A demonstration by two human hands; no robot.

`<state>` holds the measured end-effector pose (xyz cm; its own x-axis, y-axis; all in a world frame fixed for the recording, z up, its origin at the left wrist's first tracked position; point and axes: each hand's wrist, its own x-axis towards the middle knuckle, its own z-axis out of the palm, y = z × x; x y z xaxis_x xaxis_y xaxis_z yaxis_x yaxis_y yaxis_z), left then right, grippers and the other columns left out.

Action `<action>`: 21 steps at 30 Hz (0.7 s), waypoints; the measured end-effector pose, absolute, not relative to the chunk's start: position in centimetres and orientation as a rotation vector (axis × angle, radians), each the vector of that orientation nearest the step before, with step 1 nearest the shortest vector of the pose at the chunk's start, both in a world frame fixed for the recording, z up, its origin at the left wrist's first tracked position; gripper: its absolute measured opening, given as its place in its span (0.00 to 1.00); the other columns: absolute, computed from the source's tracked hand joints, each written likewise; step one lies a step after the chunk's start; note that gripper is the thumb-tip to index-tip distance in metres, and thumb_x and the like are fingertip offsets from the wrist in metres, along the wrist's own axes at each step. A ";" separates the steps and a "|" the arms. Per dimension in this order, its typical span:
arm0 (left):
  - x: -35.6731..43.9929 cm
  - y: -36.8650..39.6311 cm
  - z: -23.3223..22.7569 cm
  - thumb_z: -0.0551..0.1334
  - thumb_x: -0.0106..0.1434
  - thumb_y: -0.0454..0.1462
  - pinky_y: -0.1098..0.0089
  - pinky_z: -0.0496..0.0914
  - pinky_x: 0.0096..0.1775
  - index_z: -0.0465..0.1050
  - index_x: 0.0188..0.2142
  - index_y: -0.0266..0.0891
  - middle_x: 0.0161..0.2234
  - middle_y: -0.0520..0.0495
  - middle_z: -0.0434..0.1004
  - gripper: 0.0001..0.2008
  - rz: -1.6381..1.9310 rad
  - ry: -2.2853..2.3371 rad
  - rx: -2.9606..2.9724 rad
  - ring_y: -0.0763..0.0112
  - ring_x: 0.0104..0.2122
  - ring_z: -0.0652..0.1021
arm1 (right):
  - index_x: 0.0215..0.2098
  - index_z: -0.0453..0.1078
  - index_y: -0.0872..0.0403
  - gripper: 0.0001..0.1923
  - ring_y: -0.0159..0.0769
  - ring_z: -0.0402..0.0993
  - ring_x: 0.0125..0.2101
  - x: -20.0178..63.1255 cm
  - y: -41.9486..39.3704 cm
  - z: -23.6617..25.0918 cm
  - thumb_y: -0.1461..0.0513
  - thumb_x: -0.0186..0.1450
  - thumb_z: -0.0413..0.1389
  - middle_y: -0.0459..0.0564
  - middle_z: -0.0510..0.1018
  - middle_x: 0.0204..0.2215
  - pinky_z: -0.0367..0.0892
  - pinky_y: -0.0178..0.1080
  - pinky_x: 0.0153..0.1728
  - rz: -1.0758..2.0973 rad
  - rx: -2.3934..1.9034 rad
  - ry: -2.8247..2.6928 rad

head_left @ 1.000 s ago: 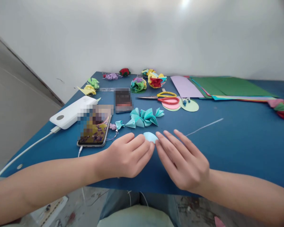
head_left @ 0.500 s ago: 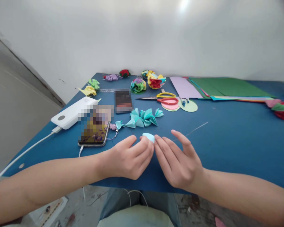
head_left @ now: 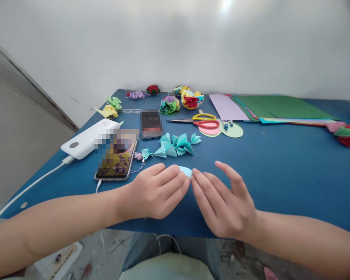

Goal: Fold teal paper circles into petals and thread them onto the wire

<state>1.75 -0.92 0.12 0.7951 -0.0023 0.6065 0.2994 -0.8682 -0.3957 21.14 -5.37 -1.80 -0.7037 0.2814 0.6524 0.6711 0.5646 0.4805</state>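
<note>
Centre of frame: my left hand [head_left: 157, 192] and right hand [head_left: 221, 202] meet fingertip to fingertip, both pinching a small light-blue paper piece [head_left: 186, 170] against the blue table [head_left: 294, 171], apparently to press its fold. Finished folded pieces [head_left: 176, 145] lie just above it.

Both forearms reach inward, the left hand [head_left: 159, 190] curled with fingers bent, the right hand [head_left: 223, 202] flatter, their fingertips meeting.
</note>
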 end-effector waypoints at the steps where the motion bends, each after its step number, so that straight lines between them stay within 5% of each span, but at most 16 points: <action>1: 1.7 -0.9 0.1 0.51 0.64 0.29 0.68 0.67 0.28 0.71 0.36 0.27 0.30 0.43 0.76 0.11 -0.872 -0.226 -2.507 0.64 0.33 0.76 | 0.35 0.71 0.64 0.08 0.40 0.74 0.33 21.2 -5.4 -1.7 0.68 0.60 0.52 0.60 0.78 0.35 0.67 0.54 0.43 -0.983 -0.761 -2.278; 21: 1.5 -1.0 0.2 0.51 0.64 0.29 0.68 0.66 0.26 0.71 0.36 0.27 0.29 0.43 0.76 0.11 -0.856 -0.194 -2.502 0.65 0.31 0.76 | 0.38 0.71 0.64 0.10 0.43 0.74 0.39 21.6 -5.4 -1.4 0.66 0.61 0.51 0.59 0.77 0.37 0.66 0.50 0.44 -1.022 -0.711 -2.301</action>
